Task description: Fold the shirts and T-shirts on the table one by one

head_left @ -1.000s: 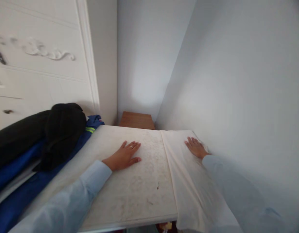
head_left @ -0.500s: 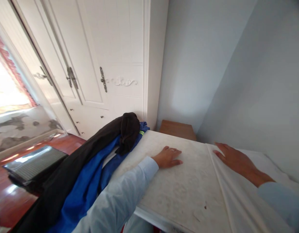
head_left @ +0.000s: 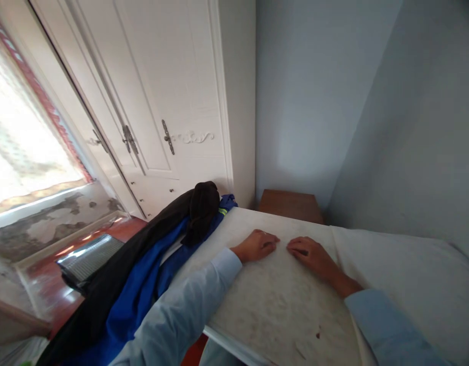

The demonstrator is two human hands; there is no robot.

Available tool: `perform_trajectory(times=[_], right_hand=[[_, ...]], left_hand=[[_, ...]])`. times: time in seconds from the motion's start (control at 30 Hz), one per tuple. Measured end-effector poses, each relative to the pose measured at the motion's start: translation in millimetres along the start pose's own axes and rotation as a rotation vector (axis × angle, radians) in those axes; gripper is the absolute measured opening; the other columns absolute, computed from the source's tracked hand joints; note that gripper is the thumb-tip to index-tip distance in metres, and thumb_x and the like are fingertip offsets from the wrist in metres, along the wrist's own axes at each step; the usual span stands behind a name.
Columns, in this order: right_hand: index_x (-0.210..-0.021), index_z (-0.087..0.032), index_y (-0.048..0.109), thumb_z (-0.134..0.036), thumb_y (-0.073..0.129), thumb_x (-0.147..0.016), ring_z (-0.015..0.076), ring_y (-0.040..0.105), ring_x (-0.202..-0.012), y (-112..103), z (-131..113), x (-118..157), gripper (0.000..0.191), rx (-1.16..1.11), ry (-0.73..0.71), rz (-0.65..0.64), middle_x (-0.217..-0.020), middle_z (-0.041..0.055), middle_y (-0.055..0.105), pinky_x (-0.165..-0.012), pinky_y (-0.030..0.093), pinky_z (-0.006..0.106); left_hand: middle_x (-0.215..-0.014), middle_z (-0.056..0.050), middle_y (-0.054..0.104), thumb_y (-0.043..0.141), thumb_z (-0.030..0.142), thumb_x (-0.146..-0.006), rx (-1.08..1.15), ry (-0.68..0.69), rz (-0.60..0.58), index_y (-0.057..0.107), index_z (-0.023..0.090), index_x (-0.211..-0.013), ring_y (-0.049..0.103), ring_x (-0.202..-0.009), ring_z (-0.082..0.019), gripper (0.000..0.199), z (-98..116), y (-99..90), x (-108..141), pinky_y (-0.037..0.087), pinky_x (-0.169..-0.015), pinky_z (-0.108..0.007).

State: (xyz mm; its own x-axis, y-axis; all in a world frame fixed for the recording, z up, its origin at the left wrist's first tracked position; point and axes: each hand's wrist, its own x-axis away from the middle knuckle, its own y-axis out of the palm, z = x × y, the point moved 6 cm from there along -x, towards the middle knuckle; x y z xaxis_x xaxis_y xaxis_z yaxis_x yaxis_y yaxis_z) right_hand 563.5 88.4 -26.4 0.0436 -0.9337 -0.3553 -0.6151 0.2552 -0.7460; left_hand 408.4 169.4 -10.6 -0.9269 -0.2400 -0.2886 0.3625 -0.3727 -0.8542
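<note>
While the flat, stained white tabletop point(head_left: 274, 307) lies beneath their fingers, left hand point(head_left: 256, 246) and right hand point(head_left: 314, 258) are half curled; whether gripping, I cannot tell.

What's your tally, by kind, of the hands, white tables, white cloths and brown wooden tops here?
Hands (left hand, right hand): 2
White table: 1
White cloth: 1
Brown wooden top: 1
Total: 5
</note>
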Motion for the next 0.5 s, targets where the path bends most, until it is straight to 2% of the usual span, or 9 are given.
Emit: perform_trajectory(times=[0.17,0.27,0.33,0.4,0.5], right_hand=[[-0.091,-0.022,0.076,-0.027,0.055,-0.088,0.0246,0.067,-0.094,-3,-4,-4,0.022,-0.012,0.005,0.000,-0.098,0.0084,0.076,-0.092,0.051,0.040],[-0.090,-0.022,0.076,-0.027,0.055,-0.087,0.0249,0.067,-0.095,-2,-1,-5,0.022,-0.011,-0.003,-0.005,-0.099,0.0086,0.076,-0.092,0.051,0.041],[-0.090,-0.022,0.075,-0.028,0.054,-0.087,0.0253,0.067,-0.095,-2,1,-4,0.022,-0.020,-0.003,0.000,-0.099,0.0090,0.076,-0.093,0.050,0.042],[-0.090,-0.022,0.075,-0.029,0.053,-0.088,0.0255,0.067,-0.096,-1,4,-3,0.024,-0.034,-0.002,0.009,-0.100,0.0094,0.076,-0.093,0.050,0.042],[-0.089,-0.023,0.075,-0.031,0.052,-0.088,0.0258,0.067,-0.096,1,6,-4,0.025,-0.043,-0.005,0.018,-0.099,0.0093,0.076,-0.093,0.051,0.043]], left_hand=[[-0.117,-0.012,0.073,0.045,0.023,-0.093,0.015,0.007,0.029,0.071,0.016,-0.096,0.067,-0.110,-0.021,0.027,-1,-1.0,0,0.048,-0.100,-0.034],[-0.108,-0.011,0.075,0.048,0.026,-0.092,0.011,-0.072,0.138,0.071,0.017,-0.095,0.069,-0.101,-0.021,0.025,-7,-10.6,6,0.051,-0.094,-0.034],[-0.106,-0.010,0.076,0.051,0.025,-0.089,-0.034,-0.140,0.232,0.071,0.018,-0.090,0.069,-0.100,-0.021,0.021,-12,-27.1,15,0.051,-0.095,-0.035],[-0.104,-0.009,0.075,0.052,0.024,-0.087,-0.129,-0.192,0.283,0.070,0.019,-0.080,0.067,-0.101,-0.022,0.019,-18,-51.5,27,0.049,-0.097,-0.036],[-0.104,-0.010,0.073,0.048,0.028,-0.091,-0.350,-0.355,0.309,0.069,0.020,-0.077,0.065,-0.104,-0.023,0.027,-35,-102.8,50,0.046,-0.101,-0.037]])
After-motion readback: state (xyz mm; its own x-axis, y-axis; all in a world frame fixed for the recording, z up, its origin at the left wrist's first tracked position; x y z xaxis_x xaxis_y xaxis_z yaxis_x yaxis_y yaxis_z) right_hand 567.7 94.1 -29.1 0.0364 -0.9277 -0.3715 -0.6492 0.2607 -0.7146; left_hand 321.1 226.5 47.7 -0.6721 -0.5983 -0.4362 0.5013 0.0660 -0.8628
